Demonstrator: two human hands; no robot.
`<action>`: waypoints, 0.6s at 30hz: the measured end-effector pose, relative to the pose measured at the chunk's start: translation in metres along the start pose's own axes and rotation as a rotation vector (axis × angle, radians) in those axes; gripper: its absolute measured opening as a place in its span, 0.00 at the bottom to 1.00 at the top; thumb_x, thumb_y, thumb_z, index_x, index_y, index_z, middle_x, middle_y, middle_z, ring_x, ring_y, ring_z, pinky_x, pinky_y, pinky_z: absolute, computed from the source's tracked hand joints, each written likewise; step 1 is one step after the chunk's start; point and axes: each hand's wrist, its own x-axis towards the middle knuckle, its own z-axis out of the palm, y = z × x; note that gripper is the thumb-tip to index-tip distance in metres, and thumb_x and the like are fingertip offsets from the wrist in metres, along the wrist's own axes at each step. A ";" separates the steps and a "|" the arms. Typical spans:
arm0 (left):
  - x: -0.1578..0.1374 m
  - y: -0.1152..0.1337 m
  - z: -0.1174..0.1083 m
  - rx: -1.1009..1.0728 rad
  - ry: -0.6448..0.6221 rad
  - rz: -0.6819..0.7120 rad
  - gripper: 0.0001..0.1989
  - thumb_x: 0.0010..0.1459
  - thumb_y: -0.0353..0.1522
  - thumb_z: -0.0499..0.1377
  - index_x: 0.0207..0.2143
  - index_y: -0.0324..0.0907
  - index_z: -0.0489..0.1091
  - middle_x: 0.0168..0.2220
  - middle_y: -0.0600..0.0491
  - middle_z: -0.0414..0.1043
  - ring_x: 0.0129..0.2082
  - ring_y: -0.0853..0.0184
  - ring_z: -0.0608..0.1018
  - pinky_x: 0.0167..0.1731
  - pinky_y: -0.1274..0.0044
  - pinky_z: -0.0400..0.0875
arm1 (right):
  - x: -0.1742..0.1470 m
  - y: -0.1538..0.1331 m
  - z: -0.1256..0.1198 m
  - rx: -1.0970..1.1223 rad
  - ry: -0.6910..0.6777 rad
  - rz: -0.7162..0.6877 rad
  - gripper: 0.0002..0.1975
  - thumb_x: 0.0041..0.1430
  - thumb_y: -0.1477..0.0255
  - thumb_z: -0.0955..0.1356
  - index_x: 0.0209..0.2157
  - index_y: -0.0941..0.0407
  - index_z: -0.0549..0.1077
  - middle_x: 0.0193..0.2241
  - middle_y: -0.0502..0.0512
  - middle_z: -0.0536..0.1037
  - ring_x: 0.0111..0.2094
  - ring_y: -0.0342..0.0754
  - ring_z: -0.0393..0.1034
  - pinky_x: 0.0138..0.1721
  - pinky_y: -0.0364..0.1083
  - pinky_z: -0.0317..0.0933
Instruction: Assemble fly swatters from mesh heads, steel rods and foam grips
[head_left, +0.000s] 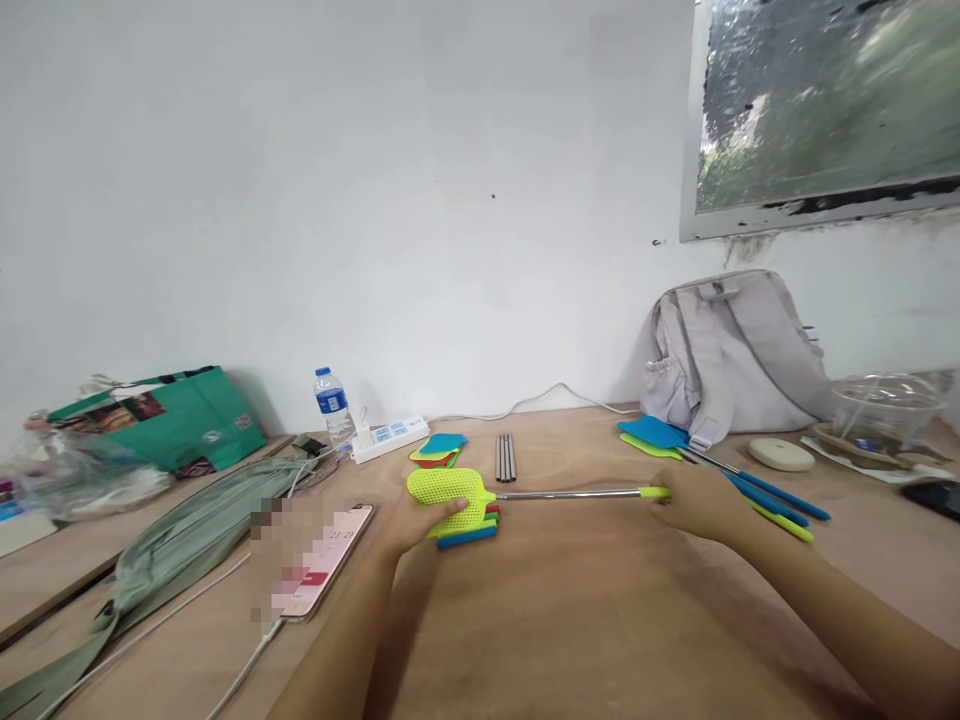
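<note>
A yellow-green fly swatter (570, 494) with a metal rod stretches sideways between my two hands. My left hand (427, 522) is closed on the edge of its perforated head, the thumb on top. My right hand (694, 500) wraps round the end of its yellow-green handle. Partly hidden below the swatter's head are several coloured handles, with a blue handle (466, 537) nearest me. Behind it lies a stack of loose swatter heads (444, 445), blue on top. Several metal rods (505, 458) lie side by side just beyond the swatter's shaft.
Assembled blue and yellow-green swatters (776, 497) lie to the right, before a grey backpack (739, 350). On the left are a phone (330, 560) on a cable, a green strap bag (187, 525), a power strip (390, 438), a water bottle (331, 405) and a green bag (187, 420).
</note>
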 end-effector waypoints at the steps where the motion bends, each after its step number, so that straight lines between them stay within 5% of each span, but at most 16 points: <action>1: 0.000 0.001 0.000 -0.004 -0.009 0.001 0.24 0.39 0.35 0.65 0.41 0.37 0.69 0.43 0.46 0.73 0.42 0.57 0.74 0.42 0.68 0.69 | 0.000 0.001 0.000 0.001 -0.002 0.000 0.07 0.44 0.71 0.62 0.19 0.55 0.70 0.24 0.56 0.75 0.27 0.48 0.67 0.23 0.42 0.46; 11: -0.006 0.008 0.005 -0.117 -0.019 0.005 0.20 0.39 0.32 0.66 0.39 0.39 0.72 0.40 0.46 0.74 0.39 0.57 0.75 0.38 0.69 0.71 | -0.008 -0.003 -0.011 0.032 0.193 0.069 0.12 0.45 0.65 0.63 0.14 0.53 0.68 0.16 0.54 0.70 0.22 0.49 0.65 0.20 0.43 0.42; 18: -0.005 0.006 0.002 -0.091 0.075 0.002 0.21 0.36 0.32 0.67 0.37 0.39 0.71 0.39 0.46 0.74 0.38 0.56 0.76 0.39 0.67 0.70 | -0.012 -0.016 -0.003 -0.002 0.268 0.160 0.09 0.46 0.71 0.61 0.19 0.52 0.72 0.21 0.55 0.74 0.26 0.51 0.67 0.20 0.43 0.42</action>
